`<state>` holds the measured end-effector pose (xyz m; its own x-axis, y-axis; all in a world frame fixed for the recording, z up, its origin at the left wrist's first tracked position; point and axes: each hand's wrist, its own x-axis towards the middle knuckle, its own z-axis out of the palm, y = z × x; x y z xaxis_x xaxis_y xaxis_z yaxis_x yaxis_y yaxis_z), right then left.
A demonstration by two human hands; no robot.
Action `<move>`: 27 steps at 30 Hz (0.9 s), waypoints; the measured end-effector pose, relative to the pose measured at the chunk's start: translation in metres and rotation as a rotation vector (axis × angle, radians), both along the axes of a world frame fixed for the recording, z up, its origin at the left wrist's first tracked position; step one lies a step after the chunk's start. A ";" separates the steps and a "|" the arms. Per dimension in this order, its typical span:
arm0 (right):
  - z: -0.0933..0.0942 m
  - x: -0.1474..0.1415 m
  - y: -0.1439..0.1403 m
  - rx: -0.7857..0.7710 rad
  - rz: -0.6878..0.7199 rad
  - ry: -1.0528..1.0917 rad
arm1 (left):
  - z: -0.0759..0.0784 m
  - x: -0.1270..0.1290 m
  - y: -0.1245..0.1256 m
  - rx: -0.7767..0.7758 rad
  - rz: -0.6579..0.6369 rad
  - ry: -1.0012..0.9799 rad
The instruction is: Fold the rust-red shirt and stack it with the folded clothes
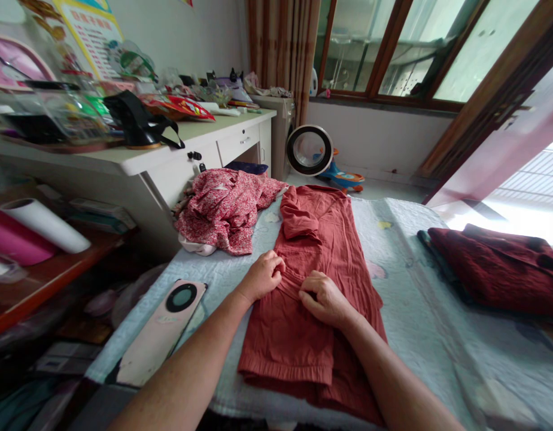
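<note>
A rust-red garment [348, 263], which looks like a shirt with one sleeve folded down over it, lies lengthwise on the bed. Its near left end shows a gathered hem. With curled fingers, my left hand [263, 278] pinches the cloth at the left edge. My right hand [328, 299] is closed on a crease of the same cloth near the middle, its fingertips partly hidden. Between the two hands runs a short fold of fabric. Farther up, a bunched part of the garment rests on top.
A crumpled red-and-white patterned garment [227, 206] lies at the far left of the bed. Nearer me is a phone [155, 341] with a round camera. Folded dark red clothes [496, 269] sit on the right. A cluttered white desk [204, 134] stands along the left.
</note>
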<state>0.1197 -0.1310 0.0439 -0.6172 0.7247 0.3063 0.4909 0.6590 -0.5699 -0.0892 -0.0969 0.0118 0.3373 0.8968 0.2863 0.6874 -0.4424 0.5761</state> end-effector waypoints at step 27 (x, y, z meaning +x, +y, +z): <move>0.003 0.000 0.001 -0.007 0.059 0.020 | 0.000 0.000 0.000 0.007 -0.004 -0.001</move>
